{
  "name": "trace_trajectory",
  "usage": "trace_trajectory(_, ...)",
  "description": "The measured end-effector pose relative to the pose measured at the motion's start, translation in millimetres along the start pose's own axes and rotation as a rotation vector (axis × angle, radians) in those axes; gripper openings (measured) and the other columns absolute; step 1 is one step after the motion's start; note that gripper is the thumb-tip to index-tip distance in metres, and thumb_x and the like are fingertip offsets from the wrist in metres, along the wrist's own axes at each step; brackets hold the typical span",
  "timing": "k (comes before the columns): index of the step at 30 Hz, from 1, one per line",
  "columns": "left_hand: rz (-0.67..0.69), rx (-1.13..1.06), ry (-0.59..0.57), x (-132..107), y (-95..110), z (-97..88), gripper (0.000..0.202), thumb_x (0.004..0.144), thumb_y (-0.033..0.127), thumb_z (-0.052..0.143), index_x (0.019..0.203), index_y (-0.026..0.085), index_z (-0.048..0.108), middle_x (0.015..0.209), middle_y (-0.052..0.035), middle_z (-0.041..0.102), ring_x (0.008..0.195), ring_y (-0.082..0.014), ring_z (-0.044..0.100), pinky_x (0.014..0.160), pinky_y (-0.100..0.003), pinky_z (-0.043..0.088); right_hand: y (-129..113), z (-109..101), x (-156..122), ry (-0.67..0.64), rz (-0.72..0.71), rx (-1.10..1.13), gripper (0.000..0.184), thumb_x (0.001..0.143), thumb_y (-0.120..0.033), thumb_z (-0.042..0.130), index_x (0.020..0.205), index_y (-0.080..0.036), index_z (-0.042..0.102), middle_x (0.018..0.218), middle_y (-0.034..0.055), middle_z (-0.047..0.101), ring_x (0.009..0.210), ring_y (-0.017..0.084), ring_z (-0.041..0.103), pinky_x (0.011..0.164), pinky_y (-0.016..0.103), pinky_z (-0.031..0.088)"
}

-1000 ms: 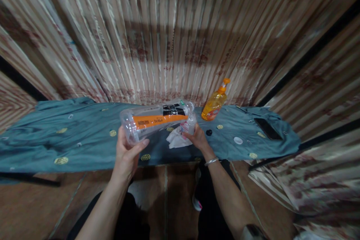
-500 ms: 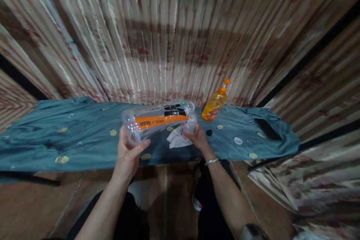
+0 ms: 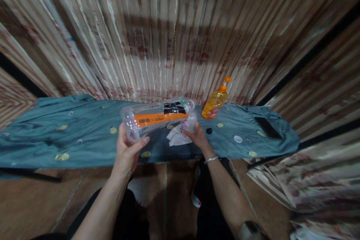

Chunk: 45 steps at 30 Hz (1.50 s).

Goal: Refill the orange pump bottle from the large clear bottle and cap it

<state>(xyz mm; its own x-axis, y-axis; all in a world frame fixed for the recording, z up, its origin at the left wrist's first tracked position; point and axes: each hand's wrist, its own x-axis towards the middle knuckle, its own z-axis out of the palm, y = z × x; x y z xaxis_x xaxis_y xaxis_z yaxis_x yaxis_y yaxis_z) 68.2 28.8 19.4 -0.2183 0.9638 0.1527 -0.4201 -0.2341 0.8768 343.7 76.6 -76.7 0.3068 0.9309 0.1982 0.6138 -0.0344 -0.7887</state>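
Note:
My left hand (image 3: 129, 149) is closed around the base of a large clear plastic bottle (image 3: 157, 117) with an orange and black label. The bottle lies nearly level above the cloth, its neck end pointing right and slightly raised. By that neck, my right hand (image 3: 197, 135) is closed on a small clear plastic container (image 3: 191, 121) with pinkish-red print. Its exact kind is unclear, and my fingers are partly hidden behind it. A crumpled white tissue (image 3: 178, 137) lies just below and left of my right hand.
An orange pump bottle (image 3: 214, 104) stands behind my right hand. To the right are a black cap (image 3: 209, 131), a white disc (image 3: 237, 139) and a dark phone (image 3: 267, 128). A teal patterned cloth (image 3: 90, 135) covers the narrow table; a striped curtain (image 3: 157, 45) hangs behind.

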Motion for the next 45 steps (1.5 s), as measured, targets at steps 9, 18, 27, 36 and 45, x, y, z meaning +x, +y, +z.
trace_trajectory(9, 0.008, -0.012, 0.018, -0.1, 2.3, 3.3, 0.074, 0.043, 0.027, 0.105, 0.111, 0.027, 0.075, 0.112, -0.0039, 0.083, 0.103, -0.0262, 0.077, 0.104, -0.041, 0.059, -4.9, -0.6, -0.1, -0.005, 0.010, -0.004, 0.051, 0.075, -0.039, 0.089, 0.118, -0.027, 0.063, 0.107, 0.0059, 0.083, 0.107, 0.033, 0.082, 0.087, 0.041, 0.065)
trace_trajectory(18, -0.001, -0.011, 0.021, 1.0, 1.5, 0.7, 0.077, 0.045, 0.026, 0.105, 0.116, 0.028, 0.076, 0.113, -0.0038, 0.082, 0.106, -0.0299, 0.076, 0.116, -0.053, 0.052, -8.8, 2.2, -2.1, -0.006, 0.037, -0.018, 0.052, 0.076, -0.037, 0.090, 0.120, -0.025, 0.065, 0.103, 0.0065, 0.082, 0.107, 0.034, 0.082, 0.087, 0.041, 0.067)
trace_trajectory(27, -0.007, -0.017, 0.036, 0.0, 3.5, -0.3, 0.076, 0.043, 0.024, 0.106, 0.113, 0.027, 0.076, 0.113, -0.0022, 0.083, 0.102, -0.0236, 0.077, 0.104, -0.038, 0.059, -2.6, 4.2, -0.6, -0.006, 0.023, -0.014, 0.051, 0.076, -0.040, 0.088, 0.118, -0.024, 0.064, 0.102, 0.0061, 0.082, 0.105, 0.033, 0.082, 0.086, 0.042, 0.066)
trace_trajectory(36, -0.016, -0.024, 0.025, 0.7, 4.2, 2.8, 0.077, 0.043, 0.024, 0.105, 0.114, 0.027, 0.075, 0.111, -0.0021, 0.084, 0.102, -0.0233, 0.077, 0.102, -0.038, 0.059, -5.1, 3.2, -0.8, 0.003, 0.026, -0.010, 0.051, 0.077, -0.036, 0.087, 0.121, -0.024, 0.064, 0.106, 0.0099, 0.082, 0.106, 0.036, 0.082, 0.089, 0.047, 0.067)
trace_trajectory(45, 0.016, -0.002, -0.006, 2.4, -0.1, -1.3, 0.080, 0.045, 0.027, 0.106, 0.118, 0.027, 0.073, 0.116, -0.0036, 0.082, 0.104, -0.0266, 0.078, 0.100, -0.039, 0.061, -4.7, 3.0, 0.4, -0.005, 0.019, -0.021, 0.054, 0.077, -0.037, 0.088, 0.122, -0.023, 0.063, 0.108, 0.0081, 0.083, 0.107, 0.033, 0.082, 0.090, 0.044, 0.067)
